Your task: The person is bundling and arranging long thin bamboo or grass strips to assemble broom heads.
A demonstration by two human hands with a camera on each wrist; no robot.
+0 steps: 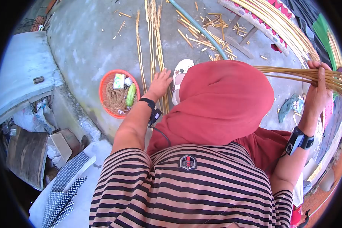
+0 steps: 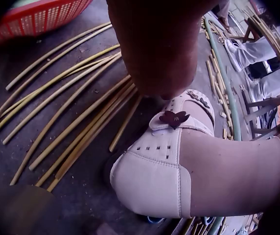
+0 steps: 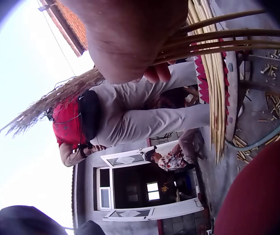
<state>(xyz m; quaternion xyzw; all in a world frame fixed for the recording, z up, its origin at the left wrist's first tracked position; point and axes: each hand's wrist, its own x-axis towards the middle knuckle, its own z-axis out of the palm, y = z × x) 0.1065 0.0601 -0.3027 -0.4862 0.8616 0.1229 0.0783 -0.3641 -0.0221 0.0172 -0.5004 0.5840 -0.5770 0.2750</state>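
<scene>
My right hand (image 1: 318, 85), raised out to the side, grips a bundle of long thin stalks (image 1: 288, 70). In the right wrist view the stalks stick out past the curled fingers, and their feathery heads (image 3: 57, 100) trail off on the other side. Low over the floor, my left hand (image 1: 160, 84) has its fingers loosely extended above several long stalks (image 1: 152, 41) lying on the concrete. The left wrist view shows the cut ends of these stalks (image 2: 76, 127) beside a white shoe (image 2: 150, 181); the hand's fingertips are largely hidden there.
An orange-red basket (image 1: 102, 93) holding twine and a green vegetable (image 1: 131, 95) stands left of the left hand. Ahead, a hose (image 1: 201, 30) crosses scattered short stalk pieces (image 1: 224, 38). A bench (image 1: 250, 24) carries more stalks. Another person (image 3: 145, 128) stands close by the right hand.
</scene>
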